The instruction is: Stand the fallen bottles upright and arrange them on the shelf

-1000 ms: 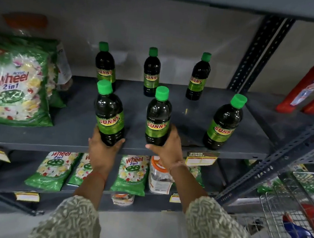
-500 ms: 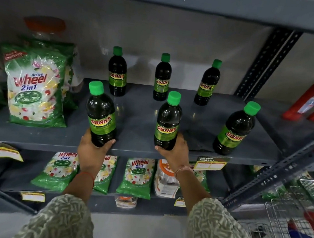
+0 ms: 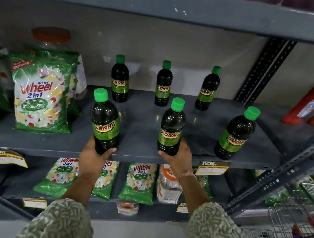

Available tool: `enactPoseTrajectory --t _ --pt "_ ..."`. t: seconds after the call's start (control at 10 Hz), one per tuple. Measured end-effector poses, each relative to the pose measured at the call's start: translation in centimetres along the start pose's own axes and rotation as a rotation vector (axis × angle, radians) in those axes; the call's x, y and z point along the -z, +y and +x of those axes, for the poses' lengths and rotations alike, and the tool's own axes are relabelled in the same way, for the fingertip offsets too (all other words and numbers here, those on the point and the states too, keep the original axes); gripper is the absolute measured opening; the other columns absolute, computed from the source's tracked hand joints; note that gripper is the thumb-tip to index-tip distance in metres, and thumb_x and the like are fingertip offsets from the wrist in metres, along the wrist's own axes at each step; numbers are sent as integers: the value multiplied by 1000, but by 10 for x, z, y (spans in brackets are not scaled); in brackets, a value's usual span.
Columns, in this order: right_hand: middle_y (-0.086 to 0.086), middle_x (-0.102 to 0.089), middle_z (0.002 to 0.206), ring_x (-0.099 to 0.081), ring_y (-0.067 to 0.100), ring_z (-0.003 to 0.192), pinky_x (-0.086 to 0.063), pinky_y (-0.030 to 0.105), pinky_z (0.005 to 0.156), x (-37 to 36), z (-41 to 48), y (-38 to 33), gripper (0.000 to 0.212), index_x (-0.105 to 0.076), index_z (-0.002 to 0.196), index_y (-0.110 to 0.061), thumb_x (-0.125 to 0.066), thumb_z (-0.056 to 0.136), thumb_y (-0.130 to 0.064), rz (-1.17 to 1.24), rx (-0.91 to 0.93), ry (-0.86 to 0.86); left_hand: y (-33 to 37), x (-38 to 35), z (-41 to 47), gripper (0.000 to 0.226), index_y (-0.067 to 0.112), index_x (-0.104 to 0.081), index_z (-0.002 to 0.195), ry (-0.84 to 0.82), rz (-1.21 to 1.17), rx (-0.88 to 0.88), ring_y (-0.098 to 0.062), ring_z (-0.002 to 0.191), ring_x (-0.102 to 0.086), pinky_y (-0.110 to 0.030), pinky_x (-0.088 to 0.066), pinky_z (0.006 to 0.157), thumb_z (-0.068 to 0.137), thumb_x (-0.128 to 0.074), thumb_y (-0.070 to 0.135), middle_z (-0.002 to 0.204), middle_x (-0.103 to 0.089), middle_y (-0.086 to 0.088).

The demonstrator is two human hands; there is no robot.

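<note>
In the head view we are seeing six dark bottles with green caps, all standing upright on the grey shelf, in two rows of three. The left hand is wrapping its grip around the base of the near-left bottle, thumb lying across the front and the bottle bottom sitting right at the near edge of the shelf. The right hand is closing its grip around the base of the near-middle bottle, fingers curling behind it and thumb showing at the lower left. The near-right bottle is standing alone, well apart from both hands. In the far row the far-left bottle, the far-middle bottle and the far-right bottle are standing near the back wall, spaced apart from one another.

To the left on the same shelf a green detergent packet is standing upright, beside the near-left bottle but not touching it. On the lower shelf more green packets are lying below the hands. At far right red bottles are leaning, and a wire trolley is showing at lower right
</note>
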State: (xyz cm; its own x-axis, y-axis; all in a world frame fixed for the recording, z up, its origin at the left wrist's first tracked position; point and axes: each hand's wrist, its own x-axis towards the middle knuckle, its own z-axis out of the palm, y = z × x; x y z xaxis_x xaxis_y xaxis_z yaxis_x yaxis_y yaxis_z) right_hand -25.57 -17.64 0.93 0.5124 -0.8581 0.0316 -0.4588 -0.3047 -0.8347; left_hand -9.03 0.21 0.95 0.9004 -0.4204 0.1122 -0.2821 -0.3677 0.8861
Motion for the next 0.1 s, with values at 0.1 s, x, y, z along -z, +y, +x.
enactPoseTrajectory --t 0.1 --pt "12 -51 130 -42 30 124 -39 46 104 -3 -10 3 100 -37 131 -15 -80 50 -53 56 53 80 -2 -2 -11 92 15 -24 140 46 -4 -10 -36 131 -40 -49 -36 109 67 -75 37 142 -43 -18"
